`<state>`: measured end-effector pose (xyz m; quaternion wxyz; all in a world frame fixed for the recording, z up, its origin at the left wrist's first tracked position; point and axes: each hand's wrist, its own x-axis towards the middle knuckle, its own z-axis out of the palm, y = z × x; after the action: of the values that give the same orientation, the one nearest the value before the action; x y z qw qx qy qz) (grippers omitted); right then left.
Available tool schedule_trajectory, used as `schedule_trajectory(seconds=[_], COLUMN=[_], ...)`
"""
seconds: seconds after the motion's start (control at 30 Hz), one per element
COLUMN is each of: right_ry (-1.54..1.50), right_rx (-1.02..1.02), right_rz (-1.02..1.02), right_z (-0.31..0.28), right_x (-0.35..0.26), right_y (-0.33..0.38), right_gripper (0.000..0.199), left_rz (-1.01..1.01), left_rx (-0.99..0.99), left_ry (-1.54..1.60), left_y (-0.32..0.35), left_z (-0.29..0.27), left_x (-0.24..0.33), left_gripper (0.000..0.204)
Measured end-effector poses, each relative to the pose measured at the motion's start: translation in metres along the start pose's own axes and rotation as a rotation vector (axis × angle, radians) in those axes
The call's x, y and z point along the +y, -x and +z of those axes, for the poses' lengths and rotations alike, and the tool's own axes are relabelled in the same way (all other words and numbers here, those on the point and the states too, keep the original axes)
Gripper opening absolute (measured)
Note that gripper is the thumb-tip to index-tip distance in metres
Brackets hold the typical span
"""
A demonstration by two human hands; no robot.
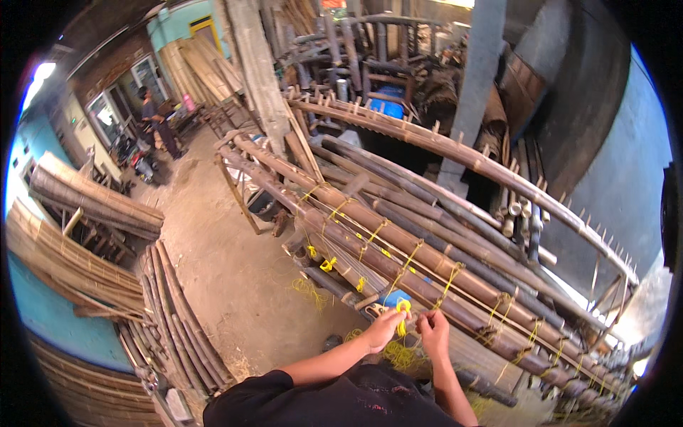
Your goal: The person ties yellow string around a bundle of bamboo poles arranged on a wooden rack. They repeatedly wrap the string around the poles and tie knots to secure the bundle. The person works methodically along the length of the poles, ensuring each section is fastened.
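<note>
My left hand (385, 331) is closed on a small bundle of bright yellow string (403, 307), whose loose end hangs below the fingers. Just to its right, my right hand (433, 334) pinches with fingertips together, where a thin yellow strand comes down from the poles. Both hands are at the near side of two long brown bamboo poles (388, 265), lying side by side and wrapped with yellow string at several places. More small yellow bundles (328, 264) dangle along their near edge. A blue object (393, 297) lies right behind my left hand.
Loose yellow string (402, 356) lies tangled below my hands. Beyond the poles runs a bamboo rail with upright pegs (455, 151). Bamboo poles (181, 320) and slatted bundles are stacked at left. A concrete post (473, 92) stands behind. Another person (158, 124) stands far left.
</note>
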<state>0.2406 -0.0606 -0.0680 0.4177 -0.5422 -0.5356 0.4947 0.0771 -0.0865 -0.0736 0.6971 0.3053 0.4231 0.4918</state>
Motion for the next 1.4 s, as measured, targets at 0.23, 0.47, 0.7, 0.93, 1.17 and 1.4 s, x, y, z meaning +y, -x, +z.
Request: schedule_trajectory(seconds=[0.23,0.47,0.7,0.93,1.17,1.4], right_ry=[-0.055,-1.412,0.473,-0.457,-0.756,-0.308], right_rx=[-0.020,0.141,-0.274,-0.367,-0.240,-0.678], right_rz=[-0.179,0.482,-0.374,0.296,0.475,0.507], right_z=[0.028,-0.025,0.004,-0.027,-0.014,-0.035], right_x=[0.009,0.012,-0.116,-0.069,-0.055,-0.052], right_y=[0.006,-0.029,0.039,0.006,0.018,0.010], right_gripper=[0.009,0.010,0.028,0.011,0.039,0.084], left_rz=[0.029,0.157,0.096,0.094,0.182,0.102], left_rx=[0.186,-0.381,-0.249,-0.308,-0.252,-0.658], left_ry=[0.256,-0.452,-0.680,-0.318,-0.618,-0.751], left_y=[-0.003,0.004,-0.009,0.010,0.017,0.014], left_z=[0.008,0.011,0.005,0.023,0.014,0.006], left_x=[-0.015,-0.012,-0.003,0.007,0.027,0.013], left_gripper=[0.021,0.027,0.027,0.036,0.027,0.027])
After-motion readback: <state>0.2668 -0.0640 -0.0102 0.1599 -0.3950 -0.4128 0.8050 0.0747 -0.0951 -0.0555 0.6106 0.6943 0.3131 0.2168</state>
